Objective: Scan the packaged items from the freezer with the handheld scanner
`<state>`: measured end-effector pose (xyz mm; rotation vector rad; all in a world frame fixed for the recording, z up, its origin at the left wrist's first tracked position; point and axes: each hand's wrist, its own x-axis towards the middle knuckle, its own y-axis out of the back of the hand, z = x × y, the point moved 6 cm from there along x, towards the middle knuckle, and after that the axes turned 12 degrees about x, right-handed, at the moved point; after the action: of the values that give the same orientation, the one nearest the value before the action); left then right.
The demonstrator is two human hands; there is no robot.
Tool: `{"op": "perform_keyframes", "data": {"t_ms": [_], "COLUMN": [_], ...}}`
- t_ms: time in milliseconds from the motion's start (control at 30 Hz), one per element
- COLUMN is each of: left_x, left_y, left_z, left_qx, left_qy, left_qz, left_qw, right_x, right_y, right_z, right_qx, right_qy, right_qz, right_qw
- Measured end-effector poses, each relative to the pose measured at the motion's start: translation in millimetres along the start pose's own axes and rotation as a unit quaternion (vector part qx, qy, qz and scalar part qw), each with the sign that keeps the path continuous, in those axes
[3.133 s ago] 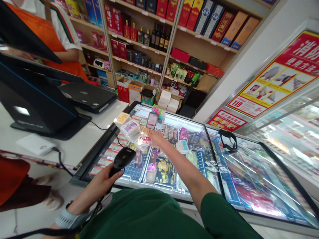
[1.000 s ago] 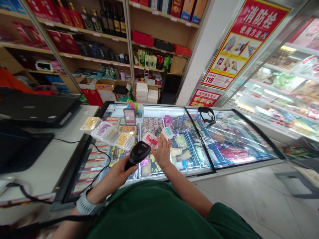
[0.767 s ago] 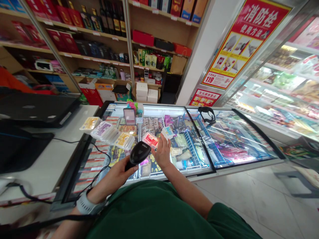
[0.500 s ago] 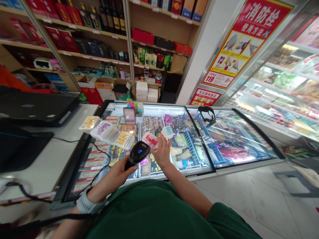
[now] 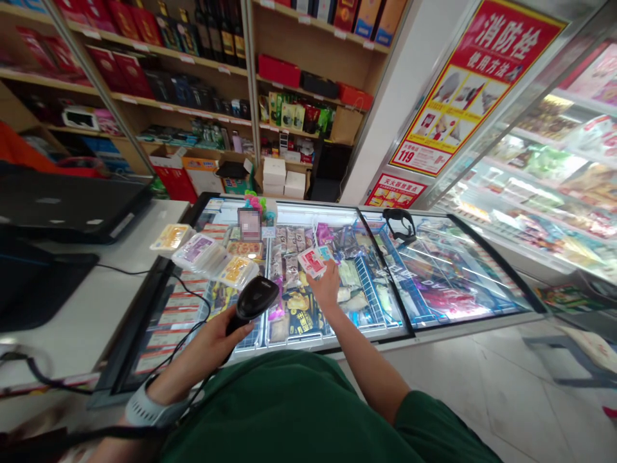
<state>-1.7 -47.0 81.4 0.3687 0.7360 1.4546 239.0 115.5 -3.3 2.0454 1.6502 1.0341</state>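
My left hand (image 5: 216, 342) is wrapped round the handle of a black barcode scanner (image 5: 258, 298), whose head points away to the right. In my right hand (image 5: 326, 287) is a small pack with a red and white label (image 5: 311, 262), pinched at its near edge above the freezer glass. Close behind it, partly covered by my fingers, is a pack with a blue label (image 5: 326, 253). Left of the scanner, clear packs lie on the glass: a yellow-labelled pack (image 5: 238, 271), purple-labelled packs (image 5: 200, 249) and another yellow-labelled pack (image 5: 170, 238) at the counter edge.
Under the sliding glass of the chest freezer (image 5: 332, 345) lie frozen goods in wire baskets. A black strap-like object (image 5: 401, 225) rests on the right lid. The scanner's cable (image 5: 208, 302) runs left. Boxes (image 5: 274, 172) and stocked shelves stand behind; a counter (image 5: 130, 257) is left.
My right hand has moved the red-labelled pack away from the scanner, to the right and slightly farther back. The scanner has shifted a little left, and its blue light no longer shows.
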Motion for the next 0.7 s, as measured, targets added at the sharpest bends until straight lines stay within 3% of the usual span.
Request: {"op": "perform_keyframes", "data": {"t_ms": [200, 367, 600, 700], "left_x": [-7, -12, -17, -21], "left_y": [3.0, 3.3, 1.3, 4.2], "left_z": [-18, -31, -54, -57], "left_qx": [-0.021, -0.024, -0.041, -0.035], "left_qy": [0.016, 0.041, 0.042, 0.054], "left_qz": [-0.012, -0.010, 0.015, 0.030], "left_qw": [1.000, 0.999, 0.998, 0.997], "right_x": [37, 52, 50, 46], "right_y": [2, -9, -14, -14], "right_z": [43, 61, 65, 48], "right_qx": [-0.034, -0.055, -0.072, -0.096], "right_qy": [-0.094, -0.127, -0.130, -0.062], "right_qz": [0.011, 0.008, -0.015, -0.025], "right_qw": [0.995, 0.990, 0.989, 0.993]}}
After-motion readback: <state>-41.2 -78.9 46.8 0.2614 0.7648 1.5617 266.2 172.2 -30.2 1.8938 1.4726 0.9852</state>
